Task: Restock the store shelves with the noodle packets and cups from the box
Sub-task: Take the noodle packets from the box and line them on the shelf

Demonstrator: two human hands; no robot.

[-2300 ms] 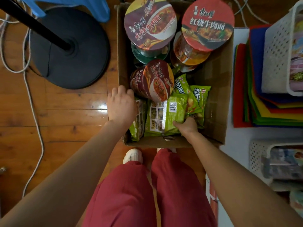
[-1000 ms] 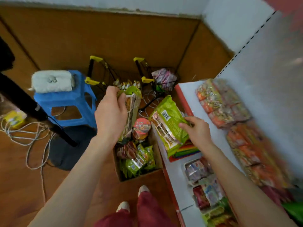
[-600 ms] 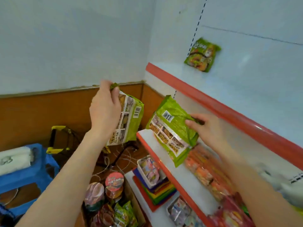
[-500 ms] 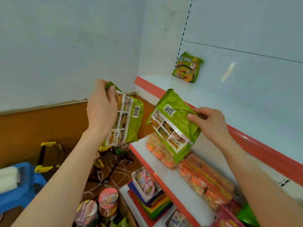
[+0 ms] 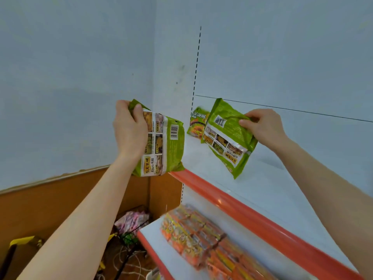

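My left hand [image 5: 130, 129] grips a green noodle packet [image 5: 165, 146] by its top edge, held upright in the air left of the upper shelf [image 5: 268, 190]. My right hand [image 5: 262, 126] pinches a second green noodle packet [image 5: 228, 138] at its top corner and holds it tilted over the white shelf board. A third green packet [image 5: 194, 126] stands at the back left of that shelf against the rear panel, partly hidden by the held one. The box is out of view.
The upper shelf has a red front strip [image 5: 252, 217]. On the shelf below lie rows of orange noodle packets [image 5: 201, 237]. At the lower left are a wooden wall panel [image 5: 50, 205], a wire basket with pink packets [image 5: 132, 221] and cords on the floor.
Both hands rose from the box with a green packet each. The right hand has moved its packet over the upper shelf, close to the packet standing there. My view tilted up.
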